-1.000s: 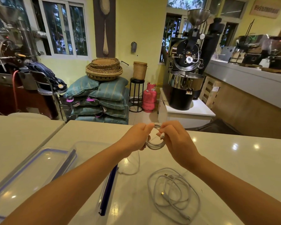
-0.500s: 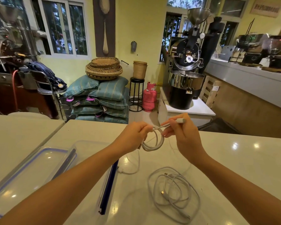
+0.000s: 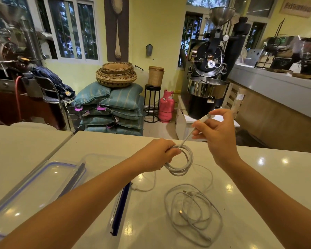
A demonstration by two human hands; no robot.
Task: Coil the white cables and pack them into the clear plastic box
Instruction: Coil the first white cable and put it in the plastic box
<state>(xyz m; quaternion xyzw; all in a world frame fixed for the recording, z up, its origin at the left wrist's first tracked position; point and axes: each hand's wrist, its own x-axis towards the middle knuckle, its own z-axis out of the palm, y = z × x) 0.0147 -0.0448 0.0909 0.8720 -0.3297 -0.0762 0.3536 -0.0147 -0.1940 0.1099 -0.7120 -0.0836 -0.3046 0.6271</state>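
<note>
While the left hand [image 3: 157, 153] kept its grip clenched on a coiled white cable [image 3: 181, 162] at frame centre, the right hand [image 3: 217, 135] pinched that cable's plug end higher up. Another loose cable [image 3: 194, 211] lay on the surface [image 3: 267, 177] below; the clear plastic box [image 3: 90, 169] sat lower left.

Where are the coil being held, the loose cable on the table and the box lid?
coil [image 3: 184, 163], head view, lower right of the loop.
loose cable [image 3: 193, 213], head view, middle of the tangle.
box lid [image 3: 32, 187], head view, clear centre panel.
</note>
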